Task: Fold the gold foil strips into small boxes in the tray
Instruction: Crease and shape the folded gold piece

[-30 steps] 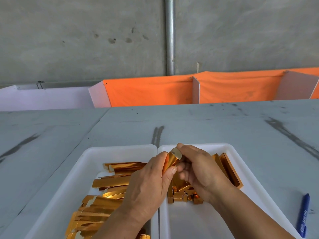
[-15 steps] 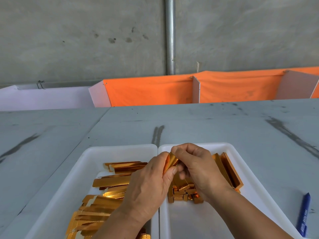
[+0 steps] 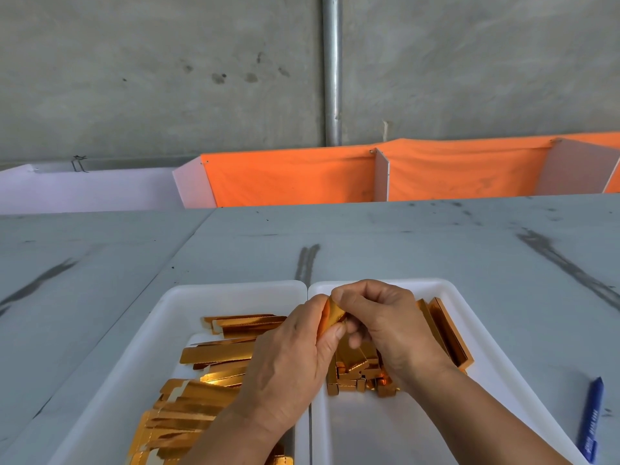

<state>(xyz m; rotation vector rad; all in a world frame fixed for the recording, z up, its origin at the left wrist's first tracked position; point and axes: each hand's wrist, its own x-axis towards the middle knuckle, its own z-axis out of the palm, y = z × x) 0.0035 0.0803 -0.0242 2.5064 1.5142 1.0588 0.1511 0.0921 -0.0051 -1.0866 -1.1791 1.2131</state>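
Your right hand (image 3: 385, 327) had curled down over the shiny gold foil strip (image 3: 330, 313), left hand (image 3: 288, 364) pinching it too, above the right-side white plastic tray (image 3: 432, 283), probably so the box drops in.

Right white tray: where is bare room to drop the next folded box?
Bare: the near half of the right white plastic tray, nearer than the heap of small folded gold boxes. Crowded: its middle, and long gold boxes along its right wall.

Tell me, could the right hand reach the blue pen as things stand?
Probably, once it lets go: the right hand pinches the foil strip, but the blue pen lies uncovered on the table beside the right tray.
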